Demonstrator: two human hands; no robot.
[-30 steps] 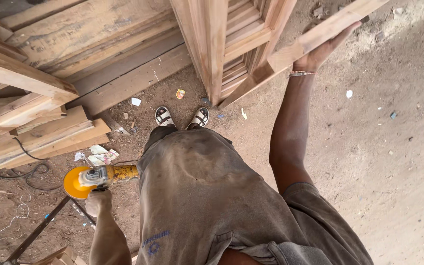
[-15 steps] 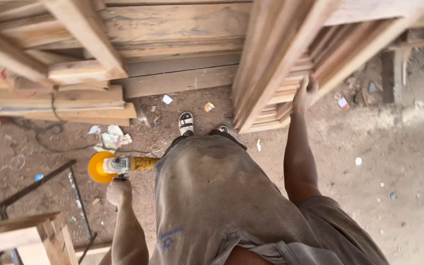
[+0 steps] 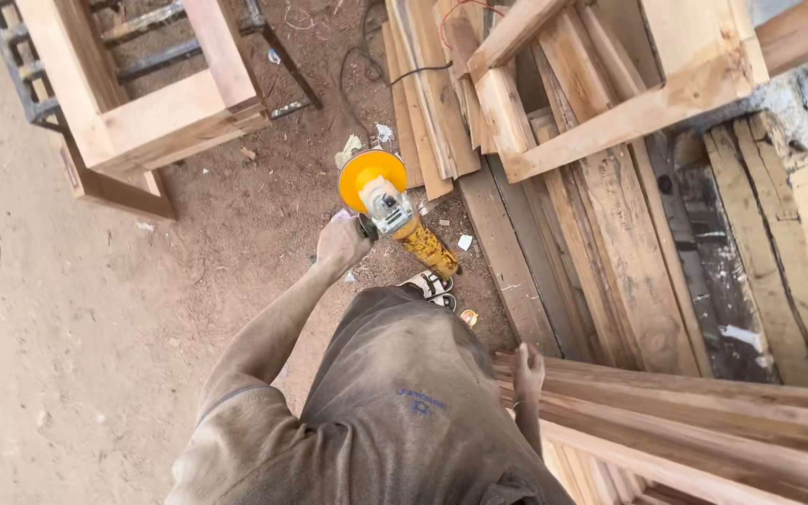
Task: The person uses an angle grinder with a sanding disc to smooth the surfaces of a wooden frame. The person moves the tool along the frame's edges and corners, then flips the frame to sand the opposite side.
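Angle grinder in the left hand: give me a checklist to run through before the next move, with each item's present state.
1. Left hand grips the angle grinder by its side handle: ok.
2. Yellow disc guard fitted: ok.
3. Disc spinning or stopped: cannot tell.
4. Grinder held away from the body and foot: ok, though the foot is just below it.
5. Right hand steadies the wooden frame: ok, fingers rest on its edge.
6. Power cord free of the boards: cannot tell.

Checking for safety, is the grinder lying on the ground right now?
No, the left hand holds the grinder up in the air above the dirt floor.
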